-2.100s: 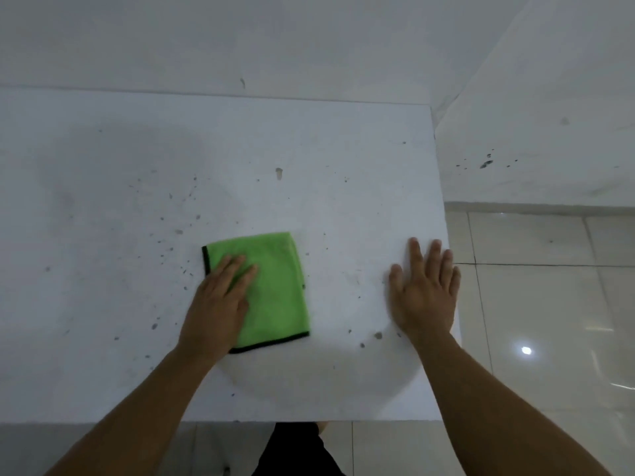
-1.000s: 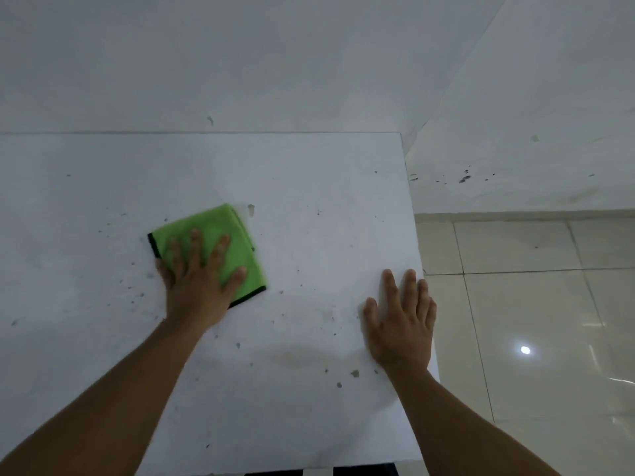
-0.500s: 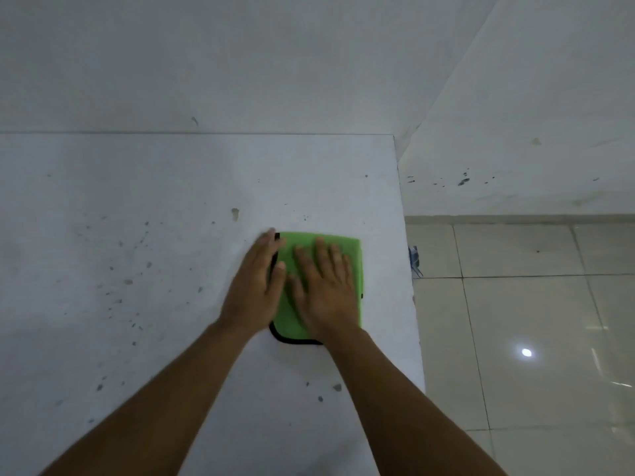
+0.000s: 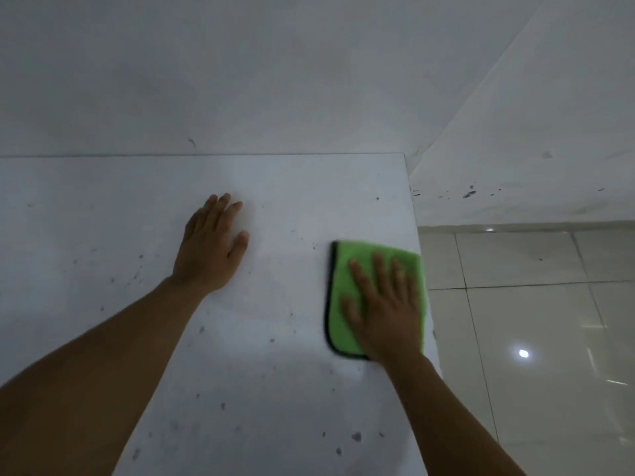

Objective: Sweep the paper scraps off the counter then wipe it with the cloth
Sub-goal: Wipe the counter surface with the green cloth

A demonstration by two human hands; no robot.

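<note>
The right hand [image 4: 385,310] lies flat on the cloth [image 4: 347,269], palm down, its fingers [image 4: 378,266] spread and pressing the fabric to the counter [image 4: 292,187]; nothing is pinched. The cloth is green with a dark edge, folded, and sits at the counter's right edge, its right side just reaching or slightly overhanging that edge beyond the little finger; the hand and cloth are blurred, so the exact overlap is hard to tell. The cloth's far edge shows just past the fingertips and its dark left edge lies beside the thumb. The left hand [image 4: 209,249] rests palm down on the bare counter, well apart from the cloth, fingers close together and pointing away, the thumb out toward the cloth. Small dark specks [image 4: 356,437] dot the counter: several left of the left hand, more between the two forearms and nearer the body, and a few past the thumb toward the cloth. Whether any are paper cannot be told. Nothing stands between the hands. Beyond the fingertips the counter meets a pale wall [image 4: 240,80]. To the right of the cloth, below the counter edge, lies a glossy tiled floor [image 4: 532,338] with a bright light spot, and a side wall [image 4: 532,149] carrying dark marks.
</note>
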